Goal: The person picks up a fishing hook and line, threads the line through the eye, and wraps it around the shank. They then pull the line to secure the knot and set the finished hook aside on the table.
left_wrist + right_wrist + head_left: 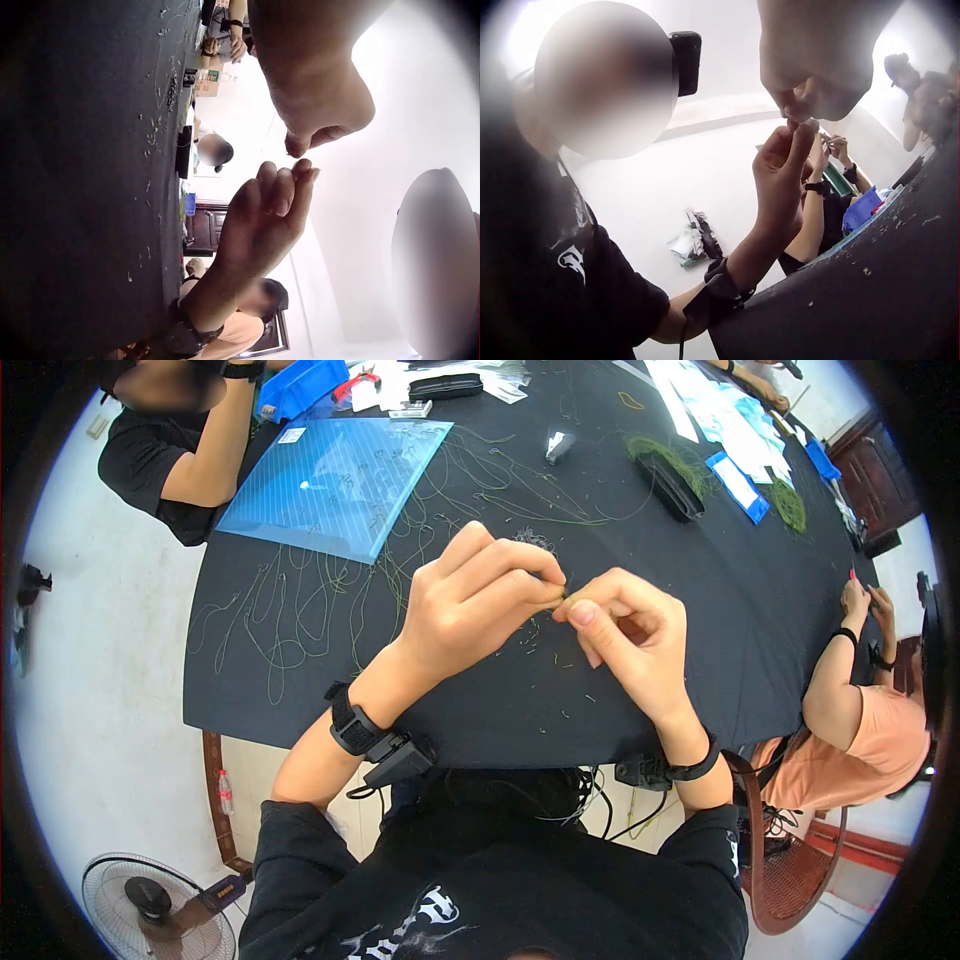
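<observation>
Above the dark tabletop my two hands meet fingertip to fingertip. My left hand [465,595] pinches one side of a tiny dark piece [565,595], thumb and index finger drawn together. From the other side, my right hand [640,645] pinches at the same spot, its thumb laid along the top. The piece is mostly hidden by the fingertips, and I cannot tell its kind. Just beyond the hands lies a small heap of grey metal bits [533,538]. Short clipped scraps [560,658] are scattered on the cloth beneath.
A blue clear folder [335,485] at the back left bears looped green lines [285,610] trailing over the edge. Farther back are a blue bin [300,390] and a black case [445,387]. Green thread bundles [790,505] and a black holder [670,485] lie right. Other people sit around.
</observation>
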`<action>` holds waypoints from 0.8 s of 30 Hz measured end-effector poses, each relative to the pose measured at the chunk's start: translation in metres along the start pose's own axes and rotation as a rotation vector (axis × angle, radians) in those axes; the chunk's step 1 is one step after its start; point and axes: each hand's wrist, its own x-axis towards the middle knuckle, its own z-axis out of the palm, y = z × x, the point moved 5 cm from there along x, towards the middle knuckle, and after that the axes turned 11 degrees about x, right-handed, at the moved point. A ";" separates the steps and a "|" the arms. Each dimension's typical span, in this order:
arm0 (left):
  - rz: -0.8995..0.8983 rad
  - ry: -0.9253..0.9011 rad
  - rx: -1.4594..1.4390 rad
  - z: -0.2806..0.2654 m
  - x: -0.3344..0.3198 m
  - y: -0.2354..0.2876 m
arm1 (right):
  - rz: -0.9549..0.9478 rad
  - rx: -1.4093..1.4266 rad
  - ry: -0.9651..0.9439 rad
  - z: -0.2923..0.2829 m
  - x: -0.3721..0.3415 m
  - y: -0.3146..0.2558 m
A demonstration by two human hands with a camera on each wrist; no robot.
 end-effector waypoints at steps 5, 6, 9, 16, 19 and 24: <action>-0.009 -0.024 -0.034 0.001 0.001 -0.001 | -0.041 -0.009 0.005 -0.005 0.003 -0.004; -0.042 -0.014 -0.063 0.000 0.001 -0.004 | -0.040 -0.046 -0.024 -0.005 0.003 -0.004; -0.171 0.007 -0.155 -0.001 0.000 -0.012 | -0.006 -0.082 -0.072 -0.003 0.003 -0.002; -0.433 0.023 -0.349 -0.004 -0.005 -0.019 | 0.122 0.197 -0.106 0.004 0.006 0.007; -0.422 0.038 -0.401 -0.004 -0.005 -0.019 | 0.217 0.275 -0.107 0.004 0.007 0.016; -0.436 0.041 -0.497 -0.001 -0.006 -0.016 | 0.309 0.530 -0.098 0.010 0.006 0.034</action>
